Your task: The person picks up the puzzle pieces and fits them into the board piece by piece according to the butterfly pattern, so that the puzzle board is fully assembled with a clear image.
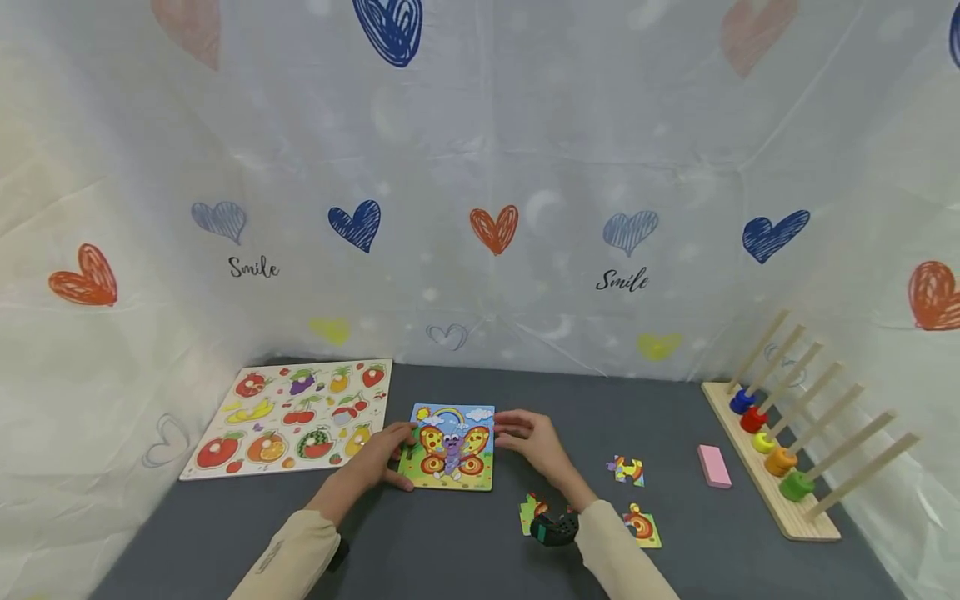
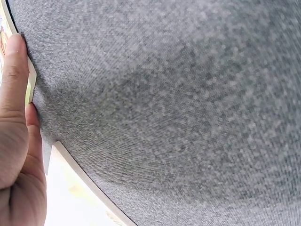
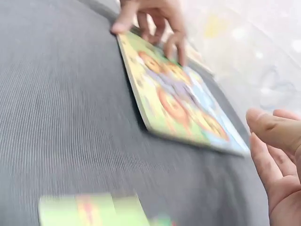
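Observation:
A square butterfly picture board [image 1: 455, 447] lies on the dark table, a rainbow and clouds at its top. My left hand [image 1: 377, 457] holds its left edge, thumb at the near corner and fingers farther up that side. The left wrist view shows the hand [image 2: 18, 127] along the board's pale edge. Just off the board's upper right side is my right hand [image 1: 534, 442], its fingers loosely bent and holding nothing. In the right wrist view a gap separates this hand [image 3: 280, 153] from the board [image 3: 181, 96].
Loose puzzle pieces [image 1: 628, 470] [image 1: 647, 531] [image 1: 527, 518] lie near the right forearm. A fruit puzzle board [image 1: 251, 462] sits at the back left. Farther right are a pink block [image 1: 714, 467] and a wooden peg stand [image 1: 810, 525] with coloured rings. A patterned curtain [image 1: 480, 308] hangs behind.

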Tool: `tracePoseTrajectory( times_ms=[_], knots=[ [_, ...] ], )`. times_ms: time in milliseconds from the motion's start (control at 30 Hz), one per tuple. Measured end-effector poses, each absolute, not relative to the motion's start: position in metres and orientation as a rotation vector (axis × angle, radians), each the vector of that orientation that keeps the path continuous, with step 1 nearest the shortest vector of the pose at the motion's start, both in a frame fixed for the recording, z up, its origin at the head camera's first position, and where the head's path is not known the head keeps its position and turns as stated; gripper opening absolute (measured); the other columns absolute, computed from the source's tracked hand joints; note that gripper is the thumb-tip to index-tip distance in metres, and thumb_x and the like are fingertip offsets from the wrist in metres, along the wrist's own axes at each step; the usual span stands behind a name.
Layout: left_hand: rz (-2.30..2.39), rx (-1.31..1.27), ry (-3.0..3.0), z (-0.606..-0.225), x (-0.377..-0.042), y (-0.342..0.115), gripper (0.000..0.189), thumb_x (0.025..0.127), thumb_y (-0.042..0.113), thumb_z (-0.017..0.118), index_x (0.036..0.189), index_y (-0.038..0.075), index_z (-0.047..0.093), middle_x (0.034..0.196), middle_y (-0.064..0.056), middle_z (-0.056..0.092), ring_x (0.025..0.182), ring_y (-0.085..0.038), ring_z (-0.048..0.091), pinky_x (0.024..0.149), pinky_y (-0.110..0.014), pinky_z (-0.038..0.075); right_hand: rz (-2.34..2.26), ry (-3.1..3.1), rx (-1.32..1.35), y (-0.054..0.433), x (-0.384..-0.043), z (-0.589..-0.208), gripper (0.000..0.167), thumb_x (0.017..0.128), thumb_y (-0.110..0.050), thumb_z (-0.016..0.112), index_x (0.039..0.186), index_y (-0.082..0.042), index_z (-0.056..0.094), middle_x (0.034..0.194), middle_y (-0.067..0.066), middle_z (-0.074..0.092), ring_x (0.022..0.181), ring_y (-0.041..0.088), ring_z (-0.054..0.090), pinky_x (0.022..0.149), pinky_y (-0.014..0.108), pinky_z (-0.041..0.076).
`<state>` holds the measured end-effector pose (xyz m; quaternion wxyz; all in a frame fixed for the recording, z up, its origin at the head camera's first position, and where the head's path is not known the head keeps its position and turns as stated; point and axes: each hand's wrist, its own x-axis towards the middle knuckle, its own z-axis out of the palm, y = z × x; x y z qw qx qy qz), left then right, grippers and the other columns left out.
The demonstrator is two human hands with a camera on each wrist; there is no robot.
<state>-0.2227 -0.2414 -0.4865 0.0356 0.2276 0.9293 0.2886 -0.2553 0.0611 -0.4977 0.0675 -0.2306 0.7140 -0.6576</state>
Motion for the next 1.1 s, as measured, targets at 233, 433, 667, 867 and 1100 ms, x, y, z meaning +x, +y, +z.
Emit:
tracePoseTrajectory(
  times_ms=[233, 433, 667, 867, 1100],
  knots=[
    [0.885, 0.731, 2.853, -0.489, -0.220, -0.246, 0.057, 0.062, 0.021, 0.091, 0.102, 0.001, 0.056, 0.135, -0.027, 0.046, 0.088, -0.022, 0.053, 0.078, -0.037, 0.045, -1.993, 2.144, -0.568, 0.126, -0.247, -0.500, 0.041, 0.087, 0.001, 0.068, 0.124, 0.012, 0.055, 0.123, 0.035, 0.055, 0.111, 0.043, 0.057, 0.083, 0.025, 0.051],
    [0.896, 0.729, 2.853, -0.489, -0.220, -0.246, 0.056, 0.063, 0.022, 0.090, 0.102, 0.001, 0.056, 0.135, -0.027, 0.046, 0.086, -0.020, 0.051, 0.076, -0.036, 0.045, -1.924, 2.269, -0.526, 0.182, -0.237, -0.501, 0.043, 0.086, -0.002, 0.069, 0.125, 0.011, 0.055, 0.122, 0.033, 0.056, 0.107, 0.032, 0.062, 0.079, 0.026, 0.053],
    [0.890, 0.718, 2.859, -0.490, -0.221, -0.245, 0.057, 0.062, 0.023, 0.091, 0.103, 0.001, 0.057, 0.136, -0.026, 0.046, 0.090, -0.023, 0.053, 0.081, -0.040, 0.045, -1.782, 2.453, -0.454, 0.242, -0.226, -0.499, 0.042, 0.084, -0.003, 0.072, 0.122, 0.009, 0.058, 0.118, 0.030, 0.060, 0.100, 0.017, 0.063, 0.075, 0.023, 0.052],
    [0.892, 0.704, 2.855, -0.489, -0.222, -0.245, 0.057, 0.061, 0.023, 0.091, 0.102, 0.002, 0.057, 0.136, -0.026, 0.046, 0.089, -0.023, 0.053, 0.080, -0.038, 0.046, -1.540, 2.499, -0.432, 0.266, -0.226, -0.499, 0.049, 0.079, -0.007, 0.078, 0.121, 0.010, 0.058, 0.120, 0.028, 0.059, 0.102, 0.016, 0.059, 0.080, 0.022, 0.051],
    [0.904, 0.699, 2.856, -0.490, -0.223, -0.243, 0.056, 0.061, 0.021, 0.091, 0.100, 0.003, 0.056, 0.136, -0.026, 0.047, 0.089, -0.023, 0.053, 0.079, -0.037, 0.046, -1.442, 2.617, -0.429, 0.265, -0.229, -0.500, 0.042, 0.077, -0.009, 0.079, 0.113, 0.007, 0.065, 0.111, 0.021, 0.065, 0.092, 0.020, 0.059, 0.073, 0.022, 0.051]
  ],
)
